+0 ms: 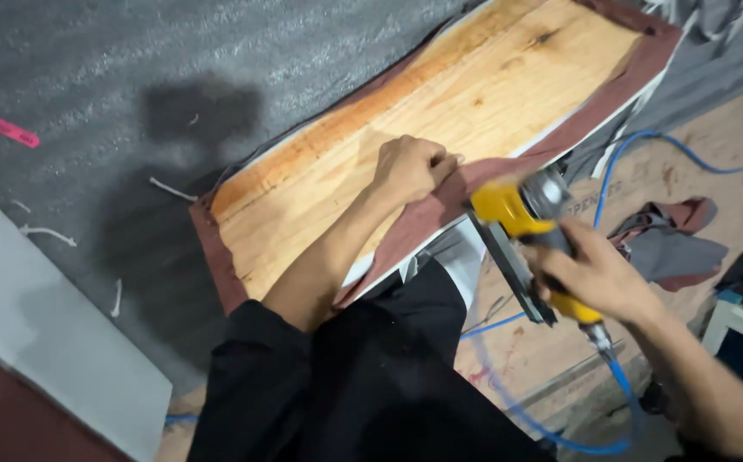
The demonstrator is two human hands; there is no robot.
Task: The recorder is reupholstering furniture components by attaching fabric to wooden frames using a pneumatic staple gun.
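Head view showed my left hand (410,167) clenched in a fist, pinching the maroon fabric (427,216) tight over the near edge of the smooth, pale wooden board (389,111), whose grain ran lengthwise. My right hand (598,275) gripped the yellow pneumatic stapler (521,224), its nose against that folded fabric edge, with a blue air hose (560,432) trailing over the plywood floor (688,171)

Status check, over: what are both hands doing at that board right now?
Left hand fisted, pinning maroon fabric on the wooden board. Right hand grips the yellow staple gun, nose at the fabric edge. Blue air hose trailing clear.
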